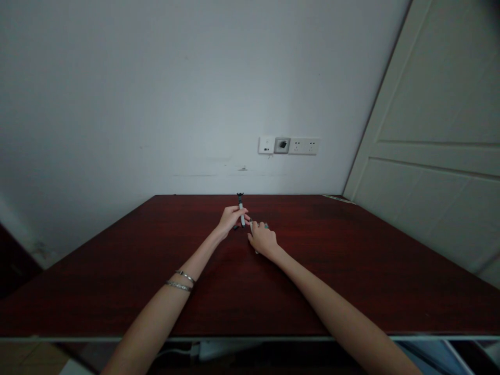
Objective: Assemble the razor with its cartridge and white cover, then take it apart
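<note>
From the head camera, the left hand (231, 217) pinches a thin white stick (241, 213) with a black top, holding it upright over the far middle of the dark red table (351, 271). The right hand (263, 239) rests just beside it, fingers curled in; what they grip is unclear. Two thin bracelets (182, 280) circle the left forearm

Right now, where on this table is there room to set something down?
The table is bare left of the left hand and right of the right hand, to both edges. Crowded only where the hands meet at a pen.
</note>
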### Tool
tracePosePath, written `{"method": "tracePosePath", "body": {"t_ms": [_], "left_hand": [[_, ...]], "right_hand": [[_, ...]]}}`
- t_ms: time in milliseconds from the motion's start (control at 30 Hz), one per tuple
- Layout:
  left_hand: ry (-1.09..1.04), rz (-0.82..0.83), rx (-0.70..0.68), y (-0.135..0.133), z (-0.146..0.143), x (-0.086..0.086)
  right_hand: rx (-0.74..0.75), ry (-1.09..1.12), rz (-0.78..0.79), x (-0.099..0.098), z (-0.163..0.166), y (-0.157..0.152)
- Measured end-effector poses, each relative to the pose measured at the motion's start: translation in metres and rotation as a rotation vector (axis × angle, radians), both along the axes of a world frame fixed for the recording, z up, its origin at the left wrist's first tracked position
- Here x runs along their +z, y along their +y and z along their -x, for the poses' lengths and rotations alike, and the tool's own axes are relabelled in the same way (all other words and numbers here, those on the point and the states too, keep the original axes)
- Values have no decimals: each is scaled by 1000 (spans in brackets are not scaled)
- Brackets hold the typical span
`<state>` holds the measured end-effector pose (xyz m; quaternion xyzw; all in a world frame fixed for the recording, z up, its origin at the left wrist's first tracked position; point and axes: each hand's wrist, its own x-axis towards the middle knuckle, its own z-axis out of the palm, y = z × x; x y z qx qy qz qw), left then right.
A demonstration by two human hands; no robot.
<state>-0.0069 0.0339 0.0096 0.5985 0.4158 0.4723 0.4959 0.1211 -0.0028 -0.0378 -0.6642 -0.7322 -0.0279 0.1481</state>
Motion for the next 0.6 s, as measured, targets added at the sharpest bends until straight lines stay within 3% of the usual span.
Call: {"method": "tracePosePath", "body": {"t_ms": [600], "left_hand": [[57,-1,-5,-1,1,-2]], "right_hand": [[54,-108,40,14,1,-4]]}}
